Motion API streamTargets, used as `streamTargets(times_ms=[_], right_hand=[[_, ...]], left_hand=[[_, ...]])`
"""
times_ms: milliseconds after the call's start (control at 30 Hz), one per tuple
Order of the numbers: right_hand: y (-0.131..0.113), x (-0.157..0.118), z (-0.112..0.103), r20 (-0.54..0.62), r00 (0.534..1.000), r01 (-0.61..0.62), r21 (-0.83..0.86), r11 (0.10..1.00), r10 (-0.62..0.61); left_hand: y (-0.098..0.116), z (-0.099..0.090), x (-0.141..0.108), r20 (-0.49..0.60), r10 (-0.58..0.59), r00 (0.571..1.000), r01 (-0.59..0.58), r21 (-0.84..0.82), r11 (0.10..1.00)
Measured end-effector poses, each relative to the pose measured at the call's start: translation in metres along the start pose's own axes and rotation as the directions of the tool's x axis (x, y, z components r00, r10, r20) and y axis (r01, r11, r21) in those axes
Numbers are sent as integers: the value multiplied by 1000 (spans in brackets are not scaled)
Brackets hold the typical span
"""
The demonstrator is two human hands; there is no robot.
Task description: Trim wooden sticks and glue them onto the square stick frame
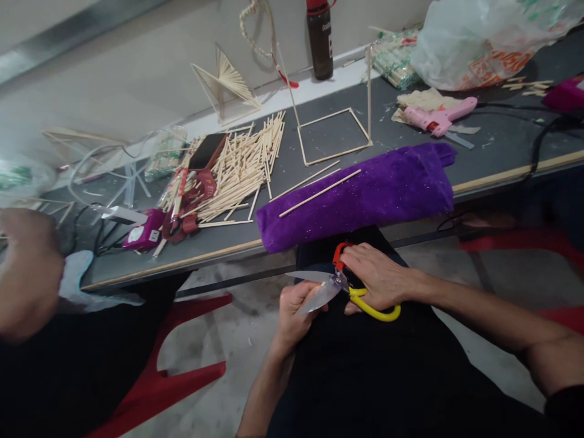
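My right hand [376, 277] is closed round the handles of the scissors [325, 293], one loop red and the other yellow. Their wide blades stand apart and point left over my lap. Close against the lower blade, my left hand [294, 313] has its fingers pinched together. A tiny pale tip shows at the blades by those fingers, but what they hold is mostly hidden. Just beyond the hands, a purple cloth roll [365, 194] lies along the table edge with a thin wooden stick [319, 193] on top.
Many loose sticks [246, 164] are heaped on the grey table [285, 179]. Behind the roll stands a stick frame [335, 115] with uprights. A pink glue gun [438, 118], a dark bottle [320, 42] and a plastic bag [479, 45] sit further back. Another person's arm [30, 274] is at left.
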State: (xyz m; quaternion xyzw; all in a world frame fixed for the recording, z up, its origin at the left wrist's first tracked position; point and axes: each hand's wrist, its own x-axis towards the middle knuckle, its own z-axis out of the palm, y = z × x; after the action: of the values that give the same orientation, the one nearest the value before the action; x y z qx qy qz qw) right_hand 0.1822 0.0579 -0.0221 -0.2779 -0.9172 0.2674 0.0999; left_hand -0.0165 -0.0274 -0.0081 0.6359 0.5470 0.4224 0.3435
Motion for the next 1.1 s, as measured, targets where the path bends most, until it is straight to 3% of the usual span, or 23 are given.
streamTargets(times_ms=[267, 400, 733, 900, 967, 1100], right_hand=[[-3, -2, 0, 43, 998, -47, 162, 986, 40], [-4, -3, 2, 56, 995, -94, 165, 982, 86], [-6, 0, -5, 16, 994, -106, 144, 984, 105], [-9, 7, -11, 18, 987, -159, 118, 980, 158], [-11, 10, -15, 8, 983, -182, 96, 979, 182], [-17, 12, -29, -28, 986, -164, 50, 985, 166]], left_hand=[[2, 1, 1, -24, 129, 991, -128, 38, 991], [-3, 4, 0, -56, 154, 987, -153, 20, 988], [-14, 1, 0, -68, 114, 991, -118, -51, 992], [-15, 0, 6, -222, 10, 975, -19, -42, 999], [-15, -1, 10, -270, 43, 962, -49, -14, 999], [-8, -5, 17, -281, 219, 934, -213, 52, 976]])
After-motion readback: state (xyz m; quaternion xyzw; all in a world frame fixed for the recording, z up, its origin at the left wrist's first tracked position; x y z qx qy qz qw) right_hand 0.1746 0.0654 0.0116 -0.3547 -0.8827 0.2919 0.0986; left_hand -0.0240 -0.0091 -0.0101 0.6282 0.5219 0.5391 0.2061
